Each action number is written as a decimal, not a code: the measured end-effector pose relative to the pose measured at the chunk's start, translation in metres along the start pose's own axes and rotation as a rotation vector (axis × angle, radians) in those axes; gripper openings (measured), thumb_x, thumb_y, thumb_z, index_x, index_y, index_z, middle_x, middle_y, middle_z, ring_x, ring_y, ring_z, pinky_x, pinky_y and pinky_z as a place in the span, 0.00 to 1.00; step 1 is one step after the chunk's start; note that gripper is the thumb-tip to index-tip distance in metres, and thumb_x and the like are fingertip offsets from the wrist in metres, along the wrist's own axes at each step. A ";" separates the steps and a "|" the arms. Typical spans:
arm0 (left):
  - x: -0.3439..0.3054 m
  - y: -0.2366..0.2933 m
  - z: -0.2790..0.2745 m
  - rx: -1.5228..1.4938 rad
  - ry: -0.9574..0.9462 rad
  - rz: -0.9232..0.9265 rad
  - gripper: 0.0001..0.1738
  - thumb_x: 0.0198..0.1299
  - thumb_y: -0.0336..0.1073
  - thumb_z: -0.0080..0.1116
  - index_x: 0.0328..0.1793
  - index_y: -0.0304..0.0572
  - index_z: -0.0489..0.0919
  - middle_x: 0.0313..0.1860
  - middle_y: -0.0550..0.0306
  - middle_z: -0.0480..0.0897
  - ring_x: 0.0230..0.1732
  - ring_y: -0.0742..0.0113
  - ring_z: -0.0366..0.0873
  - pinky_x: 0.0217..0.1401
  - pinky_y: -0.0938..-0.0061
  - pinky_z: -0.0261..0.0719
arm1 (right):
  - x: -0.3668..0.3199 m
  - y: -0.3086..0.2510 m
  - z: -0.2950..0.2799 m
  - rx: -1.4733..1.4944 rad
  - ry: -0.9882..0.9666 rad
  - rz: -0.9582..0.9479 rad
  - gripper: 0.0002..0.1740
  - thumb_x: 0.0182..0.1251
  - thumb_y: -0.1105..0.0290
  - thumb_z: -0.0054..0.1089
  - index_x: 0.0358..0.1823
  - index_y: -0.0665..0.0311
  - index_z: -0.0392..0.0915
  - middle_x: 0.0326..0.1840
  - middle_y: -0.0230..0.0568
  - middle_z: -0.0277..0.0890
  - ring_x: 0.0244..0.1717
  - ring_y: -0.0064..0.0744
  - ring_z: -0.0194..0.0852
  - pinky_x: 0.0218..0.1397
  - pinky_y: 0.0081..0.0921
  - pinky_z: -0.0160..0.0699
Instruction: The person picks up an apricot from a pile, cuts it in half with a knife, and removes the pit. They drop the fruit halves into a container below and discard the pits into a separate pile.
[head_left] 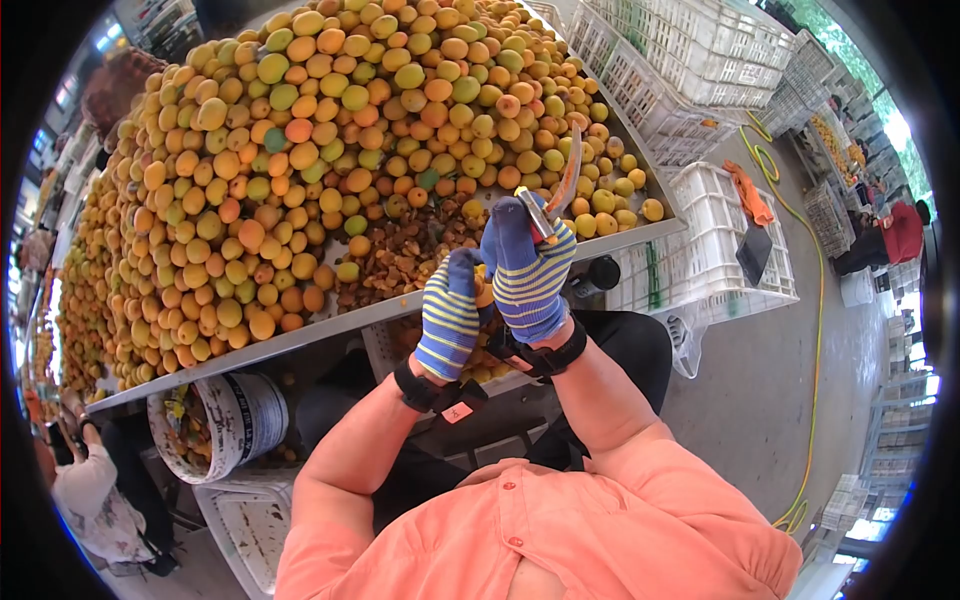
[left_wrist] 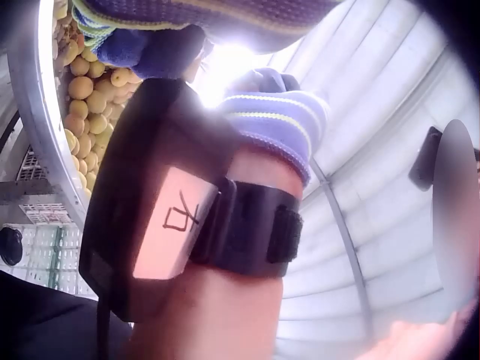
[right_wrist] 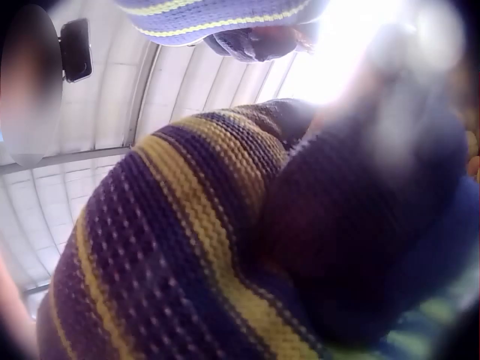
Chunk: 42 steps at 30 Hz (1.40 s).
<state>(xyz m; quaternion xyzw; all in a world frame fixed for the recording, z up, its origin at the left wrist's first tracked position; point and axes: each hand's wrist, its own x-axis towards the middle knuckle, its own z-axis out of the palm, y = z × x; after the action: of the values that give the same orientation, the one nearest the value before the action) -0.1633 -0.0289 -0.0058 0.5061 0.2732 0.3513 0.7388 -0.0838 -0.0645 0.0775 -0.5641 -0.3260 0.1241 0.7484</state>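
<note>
In the head view the right hand [head_left: 528, 270], in a blue glove with yellow stripes, grips a knife [head_left: 544, 222] whose curved blade [head_left: 569, 172] points up and away. Close beside it, the left hand [head_left: 449, 318], gloved alike, has its fingers curled at an orange fruit [head_left: 484, 291] between the two hands; the glove covers part of the fruit. Both hands are at the near edge of a metal table [head_left: 390, 309]. Brown pitted-looking pieces [head_left: 405, 250] lie just beyond them. The wrist views show striped gloves close up, with the fingertips' contact unclear.
Yellow and orange fruit [head_left: 330, 130] is heaped across the table. White crates [head_left: 700, 235] stand at the right, one with an orange cloth [head_left: 748, 194]. A white bucket [head_left: 245, 420] is below the table at left. People stand at both sides.
</note>
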 end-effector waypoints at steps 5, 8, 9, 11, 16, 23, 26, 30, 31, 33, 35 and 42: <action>0.005 -0.005 -0.007 0.084 -0.011 0.019 0.24 0.71 0.54 0.45 0.45 0.39 0.77 0.31 0.65 0.80 0.32 0.82 0.75 0.32 0.84 0.74 | 0.003 0.004 0.007 0.071 0.081 0.088 0.18 0.68 0.56 0.58 0.27 0.64 0.75 0.15 0.26 0.68 0.18 0.14 0.62 0.21 0.18 0.58; 0.003 0.002 -0.007 0.028 0.021 -0.093 0.27 0.69 0.59 0.45 0.43 0.41 0.77 0.29 0.65 0.78 0.28 0.80 0.76 0.27 0.83 0.76 | 0.014 0.008 0.001 0.254 0.085 0.341 0.28 0.72 0.47 0.49 0.18 0.59 0.66 0.10 0.28 0.62 0.09 0.20 0.58 0.13 0.19 0.51; 0.006 0.000 -0.009 0.064 0.029 -0.098 0.27 0.69 0.60 0.44 0.42 0.42 0.78 0.28 0.65 0.78 0.28 0.80 0.76 0.26 0.83 0.76 | 0.015 0.012 0.002 0.255 0.087 0.348 0.27 0.72 0.46 0.49 0.17 0.54 0.62 0.09 0.25 0.55 0.08 0.19 0.52 0.12 0.20 0.48; 0.010 -0.011 -0.013 0.107 0.053 -0.055 0.29 0.68 0.62 0.43 0.40 0.42 0.78 0.27 0.63 0.78 0.26 0.78 0.76 0.24 0.82 0.77 | 0.020 0.030 -0.001 0.517 0.048 0.423 0.27 0.72 0.46 0.49 0.15 0.48 0.57 0.09 0.22 0.48 0.08 0.19 0.47 0.11 0.20 0.47; 0.010 -0.011 -0.009 0.104 0.085 0.077 0.32 0.69 0.62 0.41 0.37 0.38 0.78 0.27 0.60 0.79 0.27 0.77 0.76 0.28 0.81 0.76 | 0.025 0.053 -0.005 0.772 0.072 0.616 0.28 0.71 0.45 0.50 0.15 0.46 0.53 0.09 0.22 0.43 0.07 0.21 0.44 0.09 0.22 0.48; 0.010 -0.013 -0.004 0.000 0.154 0.046 0.35 0.69 0.64 0.40 0.33 0.37 0.78 0.27 0.60 0.79 0.28 0.75 0.74 0.35 0.78 0.75 | 0.023 0.071 -0.007 0.988 0.167 0.827 0.29 0.70 0.43 0.49 0.15 0.45 0.51 0.09 0.20 0.41 0.07 0.23 0.43 0.09 0.27 0.52; 0.011 -0.010 -0.001 -0.069 0.181 0.016 0.35 0.67 0.66 0.41 0.33 0.39 0.78 0.26 0.61 0.78 0.27 0.75 0.74 0.31 0.79 0.73 | 0.021 0.065 0.001 0.990 0.149 0.827 0.30 0.71 0.43 0.48 0.14 0.45 0.49 0.10 0.19 0.39 0.07 0.22 0.42 0.09 0.27 0.53; 0.019 0.011 -0.001 -0.292 0.116 -0.206 0.36 0.60 0.73 0.44 0.34 0.44 0.76 0.23 0.65 0.75 0.22 0.73 0.73 0.23 0.82 0.70 | 0.033 0.058 -0.004 1.072 0.046 0.797 0.30 0.72 0.44 0.47 0.13 0.44 0.50 0.10 0.19 0.39 0.08 0.22 0.44 0.11 0.27 0.55; 0.021 0.015 -0.005 -0.292 0.087 -0.227 0.37 0.60 0.73 0.44 0.34 0.44 0.76 0.23 0.64 0.75 0.22 0.73 0.73 0.23 0.82 0.71 | 0.039 0.063 -0.011 1.117 -0.064 0.750 0.29 0.72 0.44 0.48 0.14 0.43 0.52 0.11 0.19 0.40 0.09 0.21 0.45 0.11 0.26 0.55; 0.025 0.021 -0.013 -0.300 0.035 -0.269 0.37 0.59 0.74 0.43 0.35 0.44 0.76 0.24 0.63 0.76 0.23 0.72 0.74 0.23 0.81 0.72 | 0.047 0.049 -0.024 0.877 -0.220 0.657 0.29 0.70 0.43 0.50 0.15 0.44 0.52 0.12 0.19 0.38 0.09 0.20 0.43 0.11 0.25 0.54; 0.033 0.013 -0.017 -0.388 0.108 -0.302 0.35 0.61 0.72 0.43 0.37 0.44 0.76 0.26 0.60 0.76 0.26 0.70 0.76 0.24 0.80 0.75 | 0.042 0.047 -0.028 0.547 -0.233 0.622 0.20 0.67 0.51 0.59 0.22 0.52 0.68 0.14 0.20 0.53 0.13 0.17 0.54 0.16 0.21 0.59; 0.037 0.004 -0.027 -0.462 0.152 -0.340 0.26 0.67 0.61 0.47 0.44 0.44 0.77 0.32 0.59 0.80 0.32 0.69 0.79 0.33 0.77 0.81 | -0.010 0.056 -0.031 -0.083 -0.529 0.285 0.30 0.56 0.71 0.71 0.60 0.68 0.70 0.50 0.35 0.77 0.47 0.19 0.75 0.52 0.19 0.76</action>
<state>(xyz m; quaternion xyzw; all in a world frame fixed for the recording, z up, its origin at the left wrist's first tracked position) -0.1625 0.0167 -0.0127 0.2437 0.3212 0.3125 0.8601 -0.0619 -0.0749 0.0173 -0.5822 -0.4321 0.3571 0.5889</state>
